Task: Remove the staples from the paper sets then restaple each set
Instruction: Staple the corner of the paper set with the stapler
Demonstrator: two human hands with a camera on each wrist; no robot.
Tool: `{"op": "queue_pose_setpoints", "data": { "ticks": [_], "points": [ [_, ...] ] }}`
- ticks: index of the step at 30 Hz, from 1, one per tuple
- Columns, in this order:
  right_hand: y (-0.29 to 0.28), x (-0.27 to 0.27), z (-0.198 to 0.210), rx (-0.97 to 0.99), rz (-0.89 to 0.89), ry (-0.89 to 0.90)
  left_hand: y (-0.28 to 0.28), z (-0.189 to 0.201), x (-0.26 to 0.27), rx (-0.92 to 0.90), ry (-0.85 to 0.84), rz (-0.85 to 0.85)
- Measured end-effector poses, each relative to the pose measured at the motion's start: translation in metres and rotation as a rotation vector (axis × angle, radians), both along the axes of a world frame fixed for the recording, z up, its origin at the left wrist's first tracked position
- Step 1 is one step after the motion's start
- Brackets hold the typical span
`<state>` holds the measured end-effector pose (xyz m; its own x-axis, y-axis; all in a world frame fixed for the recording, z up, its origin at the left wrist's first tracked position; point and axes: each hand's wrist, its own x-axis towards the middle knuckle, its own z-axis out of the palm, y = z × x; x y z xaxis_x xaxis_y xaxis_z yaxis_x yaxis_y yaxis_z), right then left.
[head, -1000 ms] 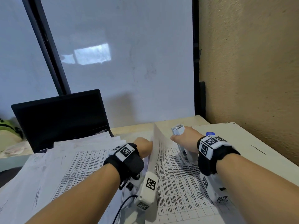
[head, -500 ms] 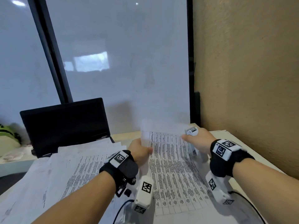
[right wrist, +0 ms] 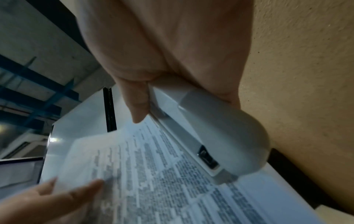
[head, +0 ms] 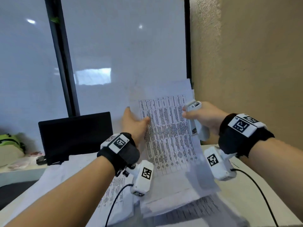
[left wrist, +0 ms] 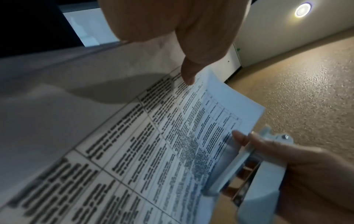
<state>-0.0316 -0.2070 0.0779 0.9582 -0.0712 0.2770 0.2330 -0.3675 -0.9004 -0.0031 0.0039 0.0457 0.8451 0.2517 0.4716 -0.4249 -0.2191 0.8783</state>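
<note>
The paper set is held up off the desk, tilted back toward the window, its printed table facing the person. Its top corners fan apart into separate sheets; in the left wrist view one top sheet curls forward. The print is too blurred to read, and no staple can be made out anywhere on it. The near edge of the set is blurred in the head view and hangs above other papers.

The left hand grips the set's left edge, thumb across the printed face and fingers behind the sheets, where they are hidden. The right hand is wrapped around a white stapler and also pinches the set's right edge, thumb tip on the paper. The stapler stands nearly upright along that edge, head up. In the left wrist view its arm and base stand apart, with fingers showing in the gap; whether the paper sits between them cannot be told.

More printed papers lie spread over the desk under and left of the arms, partly covered by the forearms and wrist cameras. A dark laptop stands open at the far left, its base hidden by papers. A tan wall closes the right side.
</note>
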Motion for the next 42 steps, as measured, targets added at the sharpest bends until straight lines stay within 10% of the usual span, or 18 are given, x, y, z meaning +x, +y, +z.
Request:
{"op": "queue_pose_setpoints", "data": {
  "ticks": [14,32,37,42],
  "points": [
    [0.012,-0.026,-0.002,0.113,-0.048,-0.127,-0.027,0.004,-0.022,0.011,-0.215,0.038],
    [-0.007,0.013,-0.05,0.024,-0.082,0.094,-0.009,-0.037,0.025,0.023,0.193,-0.092],
    [0.007,0.012,-0.017,-0.071,-0.436,-0.221,-0.007,-0.038,0.024,0.053,0.165,-0.165],
    [0.037,-0.021,0.041,0.197,-0.218,-0.565,-0.008,-0.039,0.014,0.029,0.1,-0.246]
  ]
}}
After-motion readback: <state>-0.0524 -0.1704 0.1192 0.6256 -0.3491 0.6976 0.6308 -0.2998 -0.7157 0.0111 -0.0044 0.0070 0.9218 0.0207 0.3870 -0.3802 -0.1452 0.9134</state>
